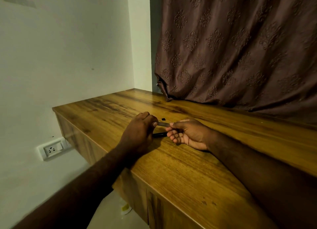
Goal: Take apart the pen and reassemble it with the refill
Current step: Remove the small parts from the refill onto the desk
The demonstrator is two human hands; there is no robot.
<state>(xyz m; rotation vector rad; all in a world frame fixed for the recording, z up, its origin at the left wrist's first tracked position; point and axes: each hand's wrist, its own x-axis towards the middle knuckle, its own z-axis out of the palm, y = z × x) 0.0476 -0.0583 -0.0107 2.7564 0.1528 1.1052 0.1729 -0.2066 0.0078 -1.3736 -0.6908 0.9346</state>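
Pen barrel (163, 124) — a short greyish tube — is held just above the wooden surface (188, 168), spanning the small gap between the person's two hands. The left hand (139, 131) is curled into a loose fist with its fingers (155, 123) pinched on one end; the right hand (188, 134) lies palm-up with thumb and forefinger closed on the other end, the remaining fingers hanging slack. It looks like a pull or twist along the tube's length, though whether the parts are coming apart or going together I cannot tell.

Below the hands a dark, slim piece (159, 134) lies flat on the wood, partly hidden — perhaps the cap or the other half of the pen. A tiny black bit (163, 119) sits just beyond the barrel, apart from everything.

The tube should be light and stiff, smooth plastic that could slip under a twist, so a firm hold near each end seems right. A refill would be thin and easily bent; the tiny bit could roll and get lost.

The surface is a glossy wood-grain top with cabinet fronts beneath, set in a corner: a pale wall with a white socket (52, 149) low on the left, and a brown patterned curtain (240, 45) resting on the back edge. The light is dim.
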